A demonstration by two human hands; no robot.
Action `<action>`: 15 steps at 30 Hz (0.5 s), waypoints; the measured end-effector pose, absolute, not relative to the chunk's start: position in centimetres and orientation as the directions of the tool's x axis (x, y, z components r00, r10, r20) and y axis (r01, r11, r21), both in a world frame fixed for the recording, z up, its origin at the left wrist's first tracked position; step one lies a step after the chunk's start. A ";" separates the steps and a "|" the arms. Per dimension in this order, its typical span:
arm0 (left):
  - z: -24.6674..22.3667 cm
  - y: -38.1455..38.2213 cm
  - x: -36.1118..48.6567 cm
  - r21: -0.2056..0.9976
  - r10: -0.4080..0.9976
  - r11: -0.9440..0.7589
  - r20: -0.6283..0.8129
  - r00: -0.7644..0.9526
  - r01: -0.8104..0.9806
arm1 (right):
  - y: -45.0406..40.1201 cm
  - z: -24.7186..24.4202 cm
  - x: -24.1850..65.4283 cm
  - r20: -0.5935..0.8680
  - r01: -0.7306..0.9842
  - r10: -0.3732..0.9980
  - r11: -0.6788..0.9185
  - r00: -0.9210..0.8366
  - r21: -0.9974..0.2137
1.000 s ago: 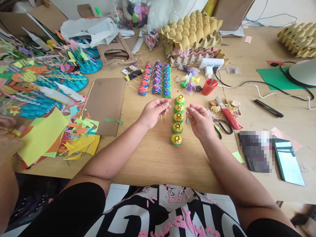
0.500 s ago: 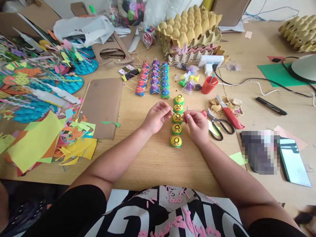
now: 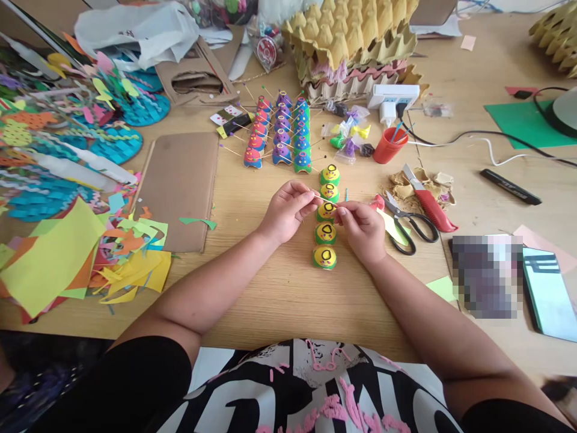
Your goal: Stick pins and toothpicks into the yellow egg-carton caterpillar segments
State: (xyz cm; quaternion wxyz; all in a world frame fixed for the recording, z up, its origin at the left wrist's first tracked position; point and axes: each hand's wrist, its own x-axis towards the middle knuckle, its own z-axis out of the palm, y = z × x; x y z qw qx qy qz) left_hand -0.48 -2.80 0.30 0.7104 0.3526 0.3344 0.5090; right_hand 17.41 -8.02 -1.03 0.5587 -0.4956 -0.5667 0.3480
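Observation:
My left hand (image 3: 291, 210) is pinched on one end of a thin pale stick (image 3: 323, 199). The fingers of my right hand (image 3: 363, 228) are closed at the stick's other end, where a tiny dark tip shows. Under the stick runs a column of several yellow-and-green domed pieces (image 3: 325, 257) with black rings on top. Farther back stand three painted egg-carton strips: a red and blue one (image 3: 253, 158), a purple one (image 3: 282, 154) and a blue and green one (image 3: 302, 160), with thin sticks poking out.
Right of my right hand lie black-handled scissors (image 3: 421, 228) and a red-handled knife (image 3: 435, 210). A red cup (image 3: 386, 147) stands behind them. Egg trays (image 3: 347, 42) are stacked at the back. Cardboard (image 3: 180, 186) and paper scraps (image 3: 58, 258) lie left.
The camera view has shifted slightly. Both hands keep hold of the thin stick, which now shows more plainly between them.

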 end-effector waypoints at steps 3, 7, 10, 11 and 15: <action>0.4 -2.9 -0.4 0.847 0.958 0.217 -0.090 0.273 -0.484 | -8.0 -0.9 17.4 0.291 0.168 0.949 0.270 0.119 -0.948; 0.3 -3.1 -0.5 0.873 0.959 0.201 -0.082 0.272 -0.445 | -8.2 -0.7 17.4 0.288 0.188 0.950 0.263 0.123 -0.946; -0.1 -3.1 -0.6 0.898 0.958 0.147 -0.026 0.285 -0.415 | -8.2 -0.7 17.5 0.299 0.201 0.947 0.272 0.118 -0.941; -0.3 -3.1 -0.6 0.911 0.957 0.110 0.011 0.290 -0.397 | -8.2 -0.7 17.5 0.307 0.200 0.944 0.281 0.118 -0.939; -0.8 -3.1 -0.6 0.957 0.922 -0.193 0.253 0.293 -0.217 | -8.0 -1.0 17.7 0.357 0.222 0.928 0.327 0.109 -0.919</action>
